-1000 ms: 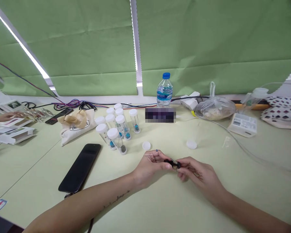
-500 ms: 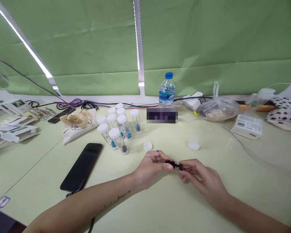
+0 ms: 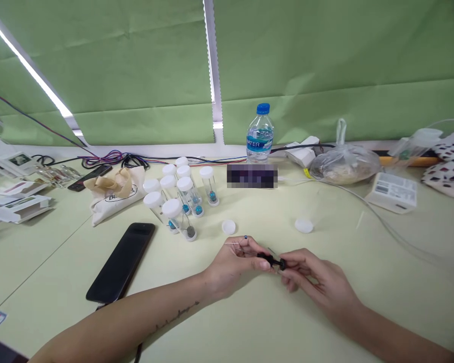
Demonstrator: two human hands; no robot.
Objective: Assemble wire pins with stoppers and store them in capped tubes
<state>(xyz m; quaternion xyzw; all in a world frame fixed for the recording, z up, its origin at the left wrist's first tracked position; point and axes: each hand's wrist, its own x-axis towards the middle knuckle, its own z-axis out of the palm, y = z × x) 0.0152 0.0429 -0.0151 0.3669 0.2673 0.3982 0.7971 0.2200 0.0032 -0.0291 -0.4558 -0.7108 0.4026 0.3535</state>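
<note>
A small black piece (image 3: 273, 261) with a narrow stem and a knob at its right end spans the gap between my hands. My left hand (image 3: 234, 264) pinches its thicker left part between thumb and fingers, and thin pale threads or wires show across those fingers. At the knob end, the fingertips of my right hand (image 3: 314, 277) are closed on the same piece. Just beyond my hands lie a round white cap (image 3: 229, 227) and a second white cap (image 3: 303, 225). To the left stand several clear tubes with white lids (image 3: 171, 207), most with small blue pieces inside.
A black phone (image 3: 121, 262) lies left of my left forearm. Behind are a cloth pouch (image 3: 117, 194), a water bottle (image 3: 260, 136) and a blurred-out dark device (image 3: 251, 176). A tied plastic bag (image 3: 344, 164), a white box (image 3: 393, 191) and a cable (image 3: 378, 217) occupy the right.
The view has shifted slightly, so most things on the left sit a little further left. My hands keep nearly the same grip on the black piece.
</note>
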